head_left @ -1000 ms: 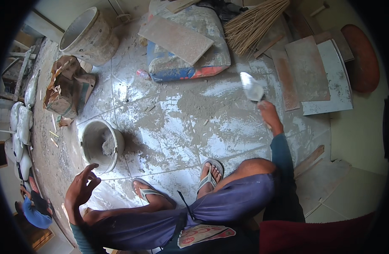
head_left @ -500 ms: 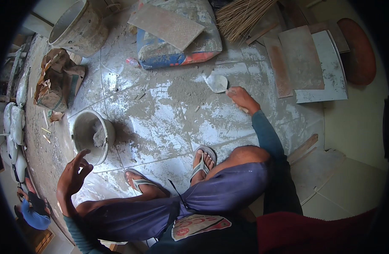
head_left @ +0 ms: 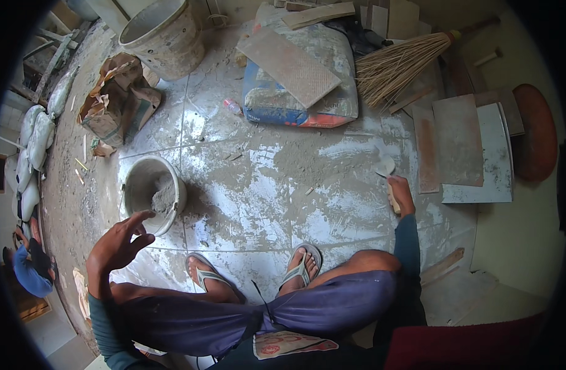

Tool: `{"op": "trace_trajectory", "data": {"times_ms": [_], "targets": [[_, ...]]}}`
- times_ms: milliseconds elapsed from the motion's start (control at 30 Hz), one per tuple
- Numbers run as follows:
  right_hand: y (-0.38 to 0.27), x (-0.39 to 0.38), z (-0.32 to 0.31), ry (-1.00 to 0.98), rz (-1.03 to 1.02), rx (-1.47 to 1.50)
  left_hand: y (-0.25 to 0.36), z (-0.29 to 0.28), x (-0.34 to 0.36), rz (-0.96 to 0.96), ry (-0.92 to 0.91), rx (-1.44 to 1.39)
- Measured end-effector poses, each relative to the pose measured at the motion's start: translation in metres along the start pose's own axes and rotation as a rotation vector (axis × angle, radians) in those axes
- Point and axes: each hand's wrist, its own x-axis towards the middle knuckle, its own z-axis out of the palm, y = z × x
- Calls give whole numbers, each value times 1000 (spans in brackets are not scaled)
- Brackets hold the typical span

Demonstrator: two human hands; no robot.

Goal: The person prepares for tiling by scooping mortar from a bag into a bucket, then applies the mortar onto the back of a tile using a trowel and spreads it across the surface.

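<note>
My right hand (head_left: 402,195) grips the wooden handle of a trowel (head_left: 385,165), its metal blade held low over the dusty tiles at the right. Blur softens the blade's outline. Over at the left, my left hand (head_left: 118,244) hovers by the near rim of a bucket (head_left: 179,198), thumb and fingers apart and nothing in them. Inside the bucket lies a heap of grey powdery mix (head_left: 164,196). Grey powder is also spread over the tiled floor (head_left: 233,213) between my feet and a cement bag (head_left: 264,111).
A large bucket (head_left: 190,49) and a torn paper bag (head_left: 138,105) stand far left. One tile (head_left: 292,68) lies on the cement bag, beside a straw broom (head_left: 400,71). Boards and tiles (head_left: 458,139) lean at the right wall. Another person (head_left: 30,271) is at far left.
My right hand has moved the trowel to the right and turned it, still gripping it. My left hand has shifted slightly nearer the bucket's rim. The view has shifted, showing more of the far side.
</note>
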Motion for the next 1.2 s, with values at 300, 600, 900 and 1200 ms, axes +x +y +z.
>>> {"op": "trace_trajectory", "data": {"times_ms": [300, 600, 900, 1200], "targets": [[-60, -21, 62, -270, -52, -212, 2, 2, 2, 24, -29, 5], [-38, -7, 67, -264, -204, -271, 7, 6, 21, 66, -53, 21], [99, -37, -46, 369, -204, -315, -21, 8, 4, 56, -74, 32], [79, -9, 41, -84, -636, -397, -20, 11, 44, 82, -136, 128]]}}
